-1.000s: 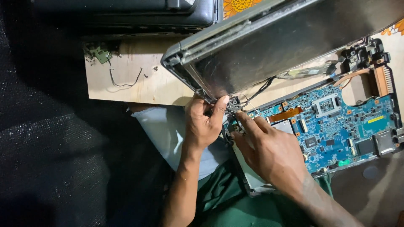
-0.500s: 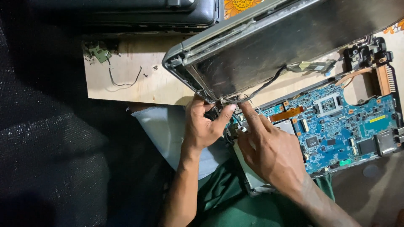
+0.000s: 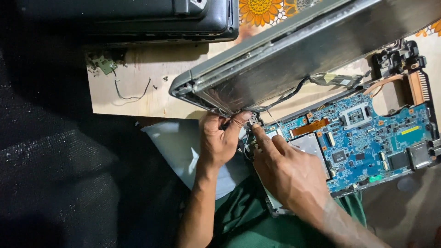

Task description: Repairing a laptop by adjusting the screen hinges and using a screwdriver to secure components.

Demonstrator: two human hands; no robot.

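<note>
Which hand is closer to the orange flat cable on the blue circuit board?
Right. The right hand rests on the blue circuit board, just below-left of the orange flat cable. The left hand is farther left, at the lid's hinge corner.

Left hand (image 3: 219, 140) pinches at the hinge corner of the raised grey laptop lid (image 3: 294, 59), thumb up against its lower edge; right hand (image 3: 287, 172) just beside it, forefinger pressed at the hinge on the corner of the open laptop base with blue motherboard (image 3: 367, 138). A black cable (image 3: 287, 95) runs from the lid down toward the board. Behind on the wooden board (image 3: 138, 98): small green circuit piece with wires (image 3: 108, 64), and a closed black laptop (image 3: 138, 16) at the top.
</note>
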